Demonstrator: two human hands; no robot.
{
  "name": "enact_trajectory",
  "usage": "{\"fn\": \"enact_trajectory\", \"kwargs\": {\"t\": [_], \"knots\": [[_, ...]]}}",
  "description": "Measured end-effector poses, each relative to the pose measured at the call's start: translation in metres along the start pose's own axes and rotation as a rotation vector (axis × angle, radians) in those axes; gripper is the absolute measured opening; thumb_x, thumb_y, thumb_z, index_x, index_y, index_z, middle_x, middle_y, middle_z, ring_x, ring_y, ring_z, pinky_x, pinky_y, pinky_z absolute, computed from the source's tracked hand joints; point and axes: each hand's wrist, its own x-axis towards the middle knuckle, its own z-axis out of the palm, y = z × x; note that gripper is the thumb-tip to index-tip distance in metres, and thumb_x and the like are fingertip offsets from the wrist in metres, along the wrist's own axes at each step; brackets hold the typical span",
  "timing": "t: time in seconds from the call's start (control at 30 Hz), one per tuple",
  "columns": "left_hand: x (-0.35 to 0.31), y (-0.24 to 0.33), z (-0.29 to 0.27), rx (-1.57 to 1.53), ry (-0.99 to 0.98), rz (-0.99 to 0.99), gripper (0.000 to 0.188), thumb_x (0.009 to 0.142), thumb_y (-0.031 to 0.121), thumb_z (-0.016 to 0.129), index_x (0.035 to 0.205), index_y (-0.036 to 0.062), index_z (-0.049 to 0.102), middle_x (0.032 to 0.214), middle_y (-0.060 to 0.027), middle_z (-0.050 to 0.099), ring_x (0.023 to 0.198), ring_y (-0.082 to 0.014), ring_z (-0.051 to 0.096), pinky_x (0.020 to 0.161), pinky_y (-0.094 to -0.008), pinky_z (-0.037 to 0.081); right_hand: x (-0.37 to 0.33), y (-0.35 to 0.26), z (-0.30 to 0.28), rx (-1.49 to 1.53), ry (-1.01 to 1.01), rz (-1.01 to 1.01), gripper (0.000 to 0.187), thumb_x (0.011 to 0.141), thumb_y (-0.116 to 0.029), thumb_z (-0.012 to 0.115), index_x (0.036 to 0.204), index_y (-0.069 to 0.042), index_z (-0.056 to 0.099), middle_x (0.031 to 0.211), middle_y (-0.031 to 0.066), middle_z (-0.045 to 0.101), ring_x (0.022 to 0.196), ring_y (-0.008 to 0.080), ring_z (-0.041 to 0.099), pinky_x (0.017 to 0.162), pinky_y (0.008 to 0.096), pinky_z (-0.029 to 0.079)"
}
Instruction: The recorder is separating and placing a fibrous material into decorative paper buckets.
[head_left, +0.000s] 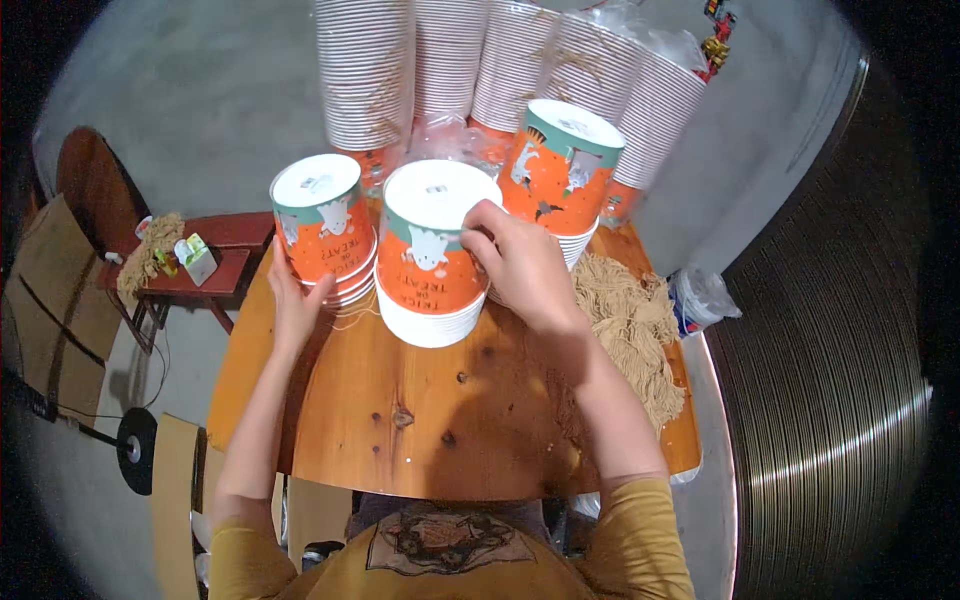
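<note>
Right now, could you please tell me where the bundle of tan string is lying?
In the head view, the tan string lies on the right side of the wooden table, just right of the right hand and below the rightmost orange cup stack.

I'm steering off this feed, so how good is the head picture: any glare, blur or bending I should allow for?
Head view: strong fisheye, black corners, the wooden table edges bowing; bright sheen on the ribbed metal surface at right; clear wrap over the tall cup stacks glints; left hand, right hand and the middle cup stack look sharp, evenly lit.
</note>
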Motion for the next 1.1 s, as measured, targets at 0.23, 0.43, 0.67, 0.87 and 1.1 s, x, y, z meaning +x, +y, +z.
{"fn": "enact_trajectory", "kwargs": {"t": [0.23, 0.43, 0.67, 0.87, 1.1], "knots": [[0.019, -0.016, 0.045, -0.025, -0.084, 0.007, 0.089, 0.082, 0.018, 0.069, 0.15, 0.0104, 0.012, 0.142, -0.0228, 0.028, 0.13, -0.0358, 0.033, 0.107, -0.0414, 0.033, -0.053, -0.008, -0.053, -0.046, -0.094, 0.028, 0.011, 0.089, -0.02, 0.057, 0.096, -0.012, 0.054, 0.088, 0.012, 0.063, 0.082, 0.0354, 0.062, 0.067, 0.0444, 0.049], [0.012, -0.012, 0.058, -0.041, -0.076, 0.052, 0.082, 0.083, 0.016, 0.067, 0.148, 0.0079, 0.018, 0.141, -0.0212, 0.029, 0.131, -0.0347, 0.033, 0.108, -0.0414, 0.031, -0.1, -0.012, -0.087, -0.242, 0.03, 0.147, 0.01, 0.089, -0.018, 0.058, 0.095, -0.014, 0.051, 0.087, 0.0108, 0.061, 0.078, 0.0362, 0.062, 0.061, 0.0447, 0.05], [0.003, -0.017, 0.062, -0.047, -0.055, 0.063, 0.08, 0.085, 0.018, 0.066, 0.148, 0.0054, 0.018, 0.141, -0.021, 0.031, 0.13, -0.0339, 0.033, 0.107, -0.0414, 0.031, -0.098, 0.001, -0.075, -0.275, 0.108, 0.058, 0.01, 0.087, -0.013, 0.06, 0.093, -0.006, 0.056, 0.085, 0.0149, 0.06, 0.077, 0.035, 0.061, 0.064, 0.0399, 0.048], [0.044, -0.034, 0.052, -0.044, 0.154, 0.047, 0.075, 0.089, 0.034, 0.061, 0.147, 0.0069, 0.022, 0.146, -0.0226, 0.022, 0.137, -0.0345, 0.025, 0.11, -0.0437, 0.028, -0.093, 0.037, -0.055, -0.367, 0.123, -0.004, 0.01, 0.091, -0.019, 0.054, 0.099, -0.013, 0.05, 0.087, 0.0126, 0.06, 0.076, 0.0395, 0.061, 0.064, 0.0498, 0.05], [0.118, 0.057, 0.02, 0.48, -0.439, 0.482, 0.058, 0.075, 0.043, 0.071, 0.123, 0.0127, 0.061, 0.134, -0.0147, 0.049, 0.121, -0.0335, 0.045, 0.103, -0.0402, 0.038, -0.086, 0.034, -0.049, -0.292, 0.155, 0.041, 0.013, 0.089, -0.018, 0.058, 0.094, -0.007, 0.053, 0.091, 0.0146, 0.063, 0.084, 0.0365, 0.061, 0.068, 0.0445, 0.048]]}}
